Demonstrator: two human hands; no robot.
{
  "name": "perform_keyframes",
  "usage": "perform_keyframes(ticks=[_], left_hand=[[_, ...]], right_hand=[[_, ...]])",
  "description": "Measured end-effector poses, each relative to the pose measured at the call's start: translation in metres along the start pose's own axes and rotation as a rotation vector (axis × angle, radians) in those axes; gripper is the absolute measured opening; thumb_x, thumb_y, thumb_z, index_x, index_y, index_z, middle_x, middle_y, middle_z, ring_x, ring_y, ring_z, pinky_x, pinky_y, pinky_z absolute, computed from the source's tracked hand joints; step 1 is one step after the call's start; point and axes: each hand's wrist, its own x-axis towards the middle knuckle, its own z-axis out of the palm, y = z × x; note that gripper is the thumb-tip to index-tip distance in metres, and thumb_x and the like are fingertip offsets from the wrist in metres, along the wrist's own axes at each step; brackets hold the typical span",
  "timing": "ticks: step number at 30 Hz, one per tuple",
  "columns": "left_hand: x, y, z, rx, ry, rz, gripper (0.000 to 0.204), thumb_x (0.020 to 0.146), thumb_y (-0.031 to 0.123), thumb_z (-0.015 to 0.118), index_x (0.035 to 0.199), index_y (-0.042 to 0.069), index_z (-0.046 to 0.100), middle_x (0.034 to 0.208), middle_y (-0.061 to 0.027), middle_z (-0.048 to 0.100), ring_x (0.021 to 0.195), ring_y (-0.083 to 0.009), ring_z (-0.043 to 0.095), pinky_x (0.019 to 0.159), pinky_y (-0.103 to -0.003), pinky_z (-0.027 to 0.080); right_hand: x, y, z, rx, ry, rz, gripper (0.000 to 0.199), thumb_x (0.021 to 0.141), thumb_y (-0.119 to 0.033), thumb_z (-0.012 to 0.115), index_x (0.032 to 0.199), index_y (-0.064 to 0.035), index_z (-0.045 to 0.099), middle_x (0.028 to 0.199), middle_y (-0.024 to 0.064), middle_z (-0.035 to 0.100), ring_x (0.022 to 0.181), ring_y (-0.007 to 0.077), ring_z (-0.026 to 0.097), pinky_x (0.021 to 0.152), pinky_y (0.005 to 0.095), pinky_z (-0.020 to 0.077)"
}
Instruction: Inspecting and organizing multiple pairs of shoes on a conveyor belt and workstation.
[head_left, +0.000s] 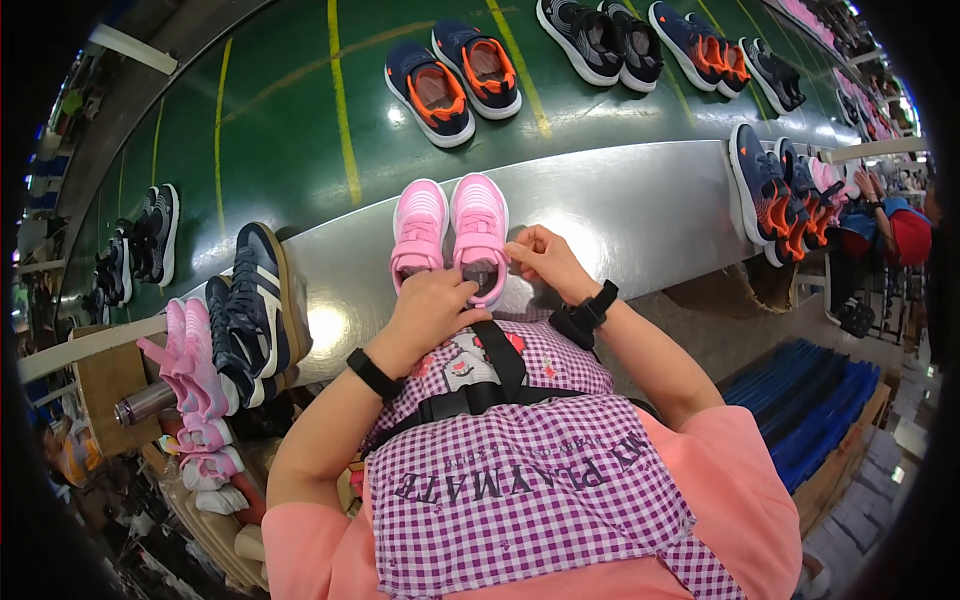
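Note:
A pair of pink sneakers with strap closures lies side by side on the metal ledge in front of me, toes pointing away: a left sneaker (421, 215) and a right sneaker (480, 210). My left hand (437, 308) lies across their heel ends, covering the left one's heel. Its bent fingers grip the collar of the right sneaker, where a grey insole shows. Beside that same sneaker, my right hand (550, 262) has thumb and forefinger pinched together at the collar's right side. Anything between those fingertips is too small to make out.
Beyond the metal ledge (640, 200) runs a green conveyor belt (280, 110) with yellow lines. It carries navy-orange sneakers (435, 85) and black sneakers (605, 45). Navy striped shoes (260, 310) and pink sneakers (190, 360) stand at left. Another person (890, 225) works at far right.

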Motion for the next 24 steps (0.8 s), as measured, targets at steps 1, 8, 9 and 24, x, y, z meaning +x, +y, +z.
perform_keyframes(ticks=[1, 8, 9, 24], left_hand=[[0.003, 0.002, -0.003, -0.039, 0.140, 0.039, 0.022, 0.073, 0.026, 0.070, 0.084, 0.008, 0.065, 0.081, -0.0075, 0.057, 0.075, -0.0241, 0.060, 0.063, -0.036, 0.047], [0.040, -0.006, 0.001, -0.023, 0.379, 0.343, 0.020, 0.071, 0.005, 0.060, 0.091, 0.005, 0.059, 0.082, -0.0063, 0.055, 0.075, -0.0240, 0.056, 0.065, -0.034, 0.046], [0.041, -0.008, 0.006, -0.024, 0.380, 0.344, 0.020, 0.071, 0.005, 0.060, 0.091, 0.005, 0.059, 0.082, -0.0063, 0.055, 0.075, -0.0240, 0.056, 0.065, -0.034, 0.046], [-0.015, -0.006, -0.008, -0.044, 0.307, -0.031, 0.038, 0.076, 0.028, 0.069, 0.109, 0.012, 0.060, 0.080, -0.0102, 0.054, 0.078, -0.0270, 0.056, 0.064, -0.038, 0.048]], right_hand=[[-0.004, -0.004, 0.001, -0.118, 0.079, -0.182, 0.052, 0.080, -0.039, 0.074, 0.107, 0.0018, 0.056, 0.066, 0.0003, 0.056, 0.057, 0.0083, 0.052, 0.051, 0.0222, 0.0427], [-0.010, 0.003, 0.031, -1.078, 0.155, -0.458, 0.069, 0.087, -0.030, 0.058, 0.137, 0.0051, 0.025, 0.062, 0.0172, 0.061, 0.055, 0.0310, 0.062, 0.049, 0.0396, 0.0485], [-0.011, 0.003, 0.034, -1.172, 0.225, -0.428, 0.066, 0.089, -0.028, 0.055, 0.137, 0.0067, 0.026, 0.060, 0.0165, 0.061, 0.052, 0.0310, 0.062, 0.047, 0.0404, 0.0482], [-0.006, 0.007, 0.040, -1.074, 0.158, -0.387, 0.046, 0.090, -0.020, 0.048, 0.127, 0.0048, 0.038, 0.065, 0.0201, 0.061, 0.058, 0.0384, 0.061, 0.052, 0.0472, 0.0484]])
